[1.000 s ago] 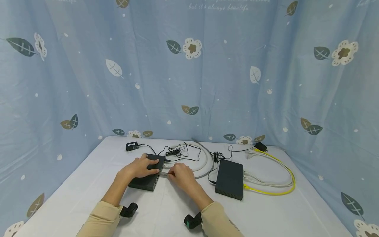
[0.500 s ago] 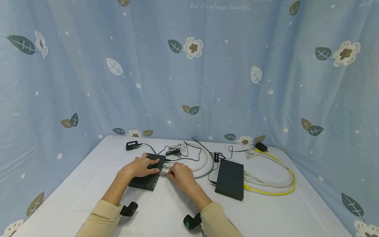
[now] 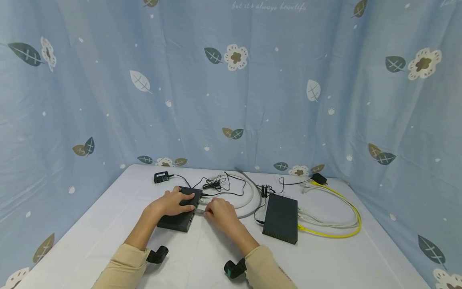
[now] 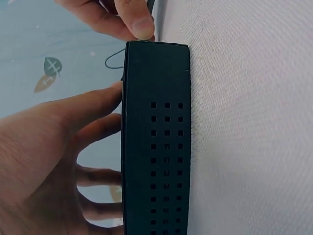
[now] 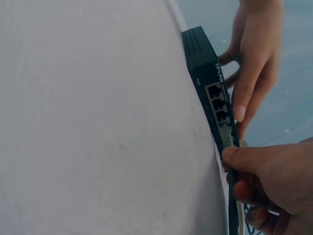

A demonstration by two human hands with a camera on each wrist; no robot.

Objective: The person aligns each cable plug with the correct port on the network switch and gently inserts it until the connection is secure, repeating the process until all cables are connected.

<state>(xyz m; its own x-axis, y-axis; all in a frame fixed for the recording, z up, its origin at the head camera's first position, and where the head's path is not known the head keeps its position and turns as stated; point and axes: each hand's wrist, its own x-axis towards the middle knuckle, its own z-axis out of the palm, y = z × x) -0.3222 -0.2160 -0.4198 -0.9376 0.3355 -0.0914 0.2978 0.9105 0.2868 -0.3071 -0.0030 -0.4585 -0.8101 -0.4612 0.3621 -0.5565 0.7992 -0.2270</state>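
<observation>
A black network switch [image 3: 176, 223] lies on the white table on the left, its row of ports facing right. My left hand [image 3: 170, 204] rests on its top with the fingers spread; in the left wrist view the fingertips touch the casing above the vented side. My right hand [image 3: 221, 214] pinches the plug [image 5: 226, 137] of a grey network cable [image 3: 249, 214] between thumb and fingers, right at a port. Ports beside the plug show open in the right wrist view. Another pale cable runs from the switch farther back, partly hidden by the right hand.
On the right sits a second black switch [image 3: 280, 217] with white cables and a yellow cable [image 3: 356, 216] looping out to its right. Black power adapters [image 3: 161, 177] and a bundled black cord [image 3: 213, 184] lie along the back. A blue patterned curtain [image 3: 231, 100] hangs behind.
</observation>
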